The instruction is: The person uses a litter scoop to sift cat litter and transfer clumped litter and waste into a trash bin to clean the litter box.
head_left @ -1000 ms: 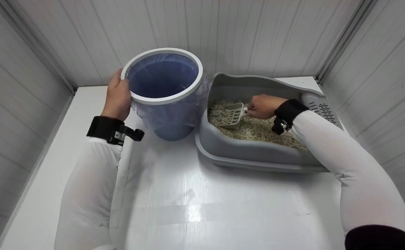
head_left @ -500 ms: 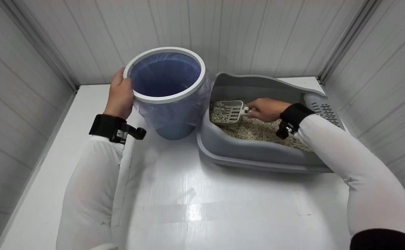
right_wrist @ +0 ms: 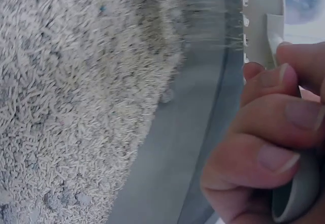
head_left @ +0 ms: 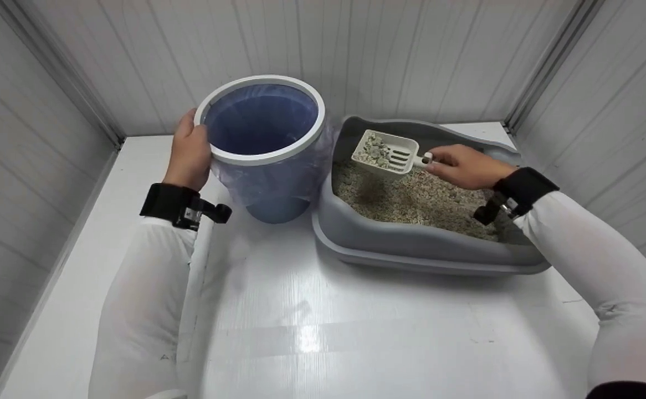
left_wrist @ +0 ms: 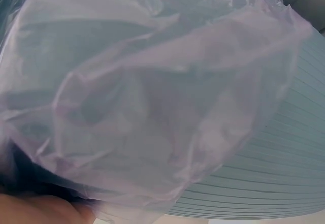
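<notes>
The right hand (head_left: 463, 166) holds the scoop (head_left: 386, 151) by its handle, up above the litter box (head_left: 411, 244). Gray clumps (head_left: 377, 153) sit in the scoop. The left hand (head_left: 189, 152) grips the rim of the bin (head_left: 262, 144).

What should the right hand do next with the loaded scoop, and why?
Probably carry the scoop left over the bin: it is lifted above the litter holding clumps, and the left hand grips the lined bin's rim beside the tray.
</notes>
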